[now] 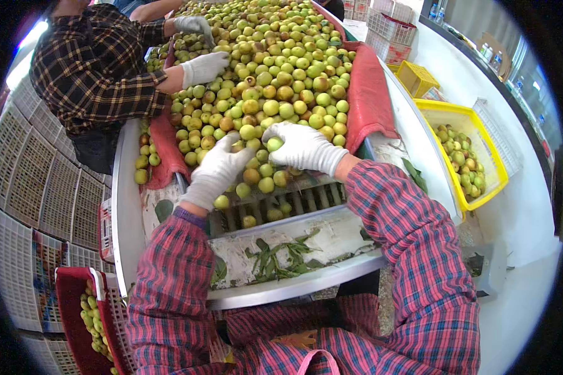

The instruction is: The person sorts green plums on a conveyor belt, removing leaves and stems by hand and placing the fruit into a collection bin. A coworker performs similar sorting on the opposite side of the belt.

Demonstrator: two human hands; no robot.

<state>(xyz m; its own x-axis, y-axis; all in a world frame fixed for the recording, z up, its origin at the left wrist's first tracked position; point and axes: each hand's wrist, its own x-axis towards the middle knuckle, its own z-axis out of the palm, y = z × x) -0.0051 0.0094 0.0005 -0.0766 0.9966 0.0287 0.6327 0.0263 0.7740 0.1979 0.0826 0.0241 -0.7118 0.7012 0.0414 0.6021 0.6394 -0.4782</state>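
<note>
A deep heap of round green and brown fruits [281,84], which look like jujubes, covers the sorting table before me. My left hand [218,171], in a white knit glove, lies at the near left of the heap, thumb and fingers apart; I see nothing held in it. My right hand [305,147], gloved alike, curls around a green fruit [275,144] between thumb and fingers. Below both hands, loose fruits lie at the top of a slatted roller section [305,201], and a few rest down on its bars.
Red cloth padding [370,93] lines the table's sides. Picked leaves [281,258] lie on the near ledge [342,234]. At left a co-worker's gloved hand [205,69] touches the heap. Fruit also fills part of a yellow crate [499,180] at right and a red-lined basket [68,309] at lower left.
</note>
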